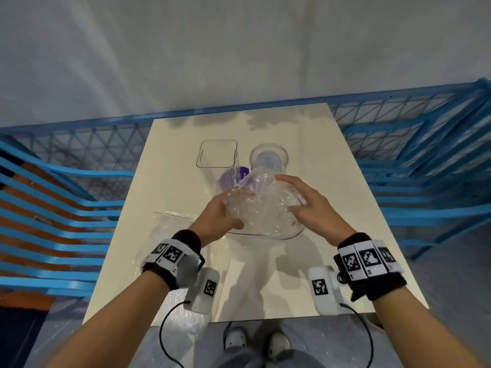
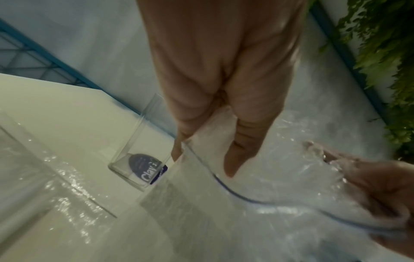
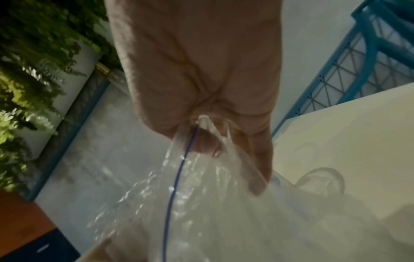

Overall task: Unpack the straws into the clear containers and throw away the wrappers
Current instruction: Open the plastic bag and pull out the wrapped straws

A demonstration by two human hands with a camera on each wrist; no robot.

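Just in front of the round clear container (image 1: 269, 158), both hands hold a crinkly clear plastic bag (image 1: 261, 205) above the white table (image 1: 345, 208). The left hand (image 1: 218, 219) grips its near side, and the right hand (image 1: 310, 205) pinches the zip edge with other fingers spread. The bag's far corner tips toward that container, and the square clear container (image 1: 218, 155) stands just left of it; straws cannot be made out.

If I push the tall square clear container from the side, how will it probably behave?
The square container probably tips rather than slides: it stands tall on a narrow base. It looks empty apart from a purple label low down, so it is likely light. Its clear walls look stiff and smooth, perhaps slippery. The round container close beside it could be knocked.
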